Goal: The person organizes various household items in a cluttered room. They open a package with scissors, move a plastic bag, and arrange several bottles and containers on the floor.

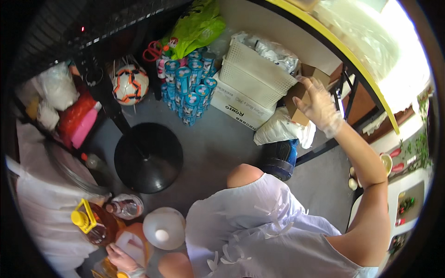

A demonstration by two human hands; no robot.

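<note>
My right hand, in a thin clear glove, is raised on the right with its fingers apart and nothing in them. Behind it are a brown cardboard box and stacked white plastic baskets. My left hand, also gloved, is low on the left beside an orange-and-white plastic jug. Its fingertips are bent near the jug's side; whether they grip it cannot be made out. Close by stand a bottle of amber liquid with a yellow cap and handle, a whitish round jug and a clear plastic bottle.
A black round stand base with a pole is on the grey floor. Stacked blue cans, a ball, a white carton and a white sack stand farther off. A yellow-edged table arcs above. White cloth hangs left.
</note>
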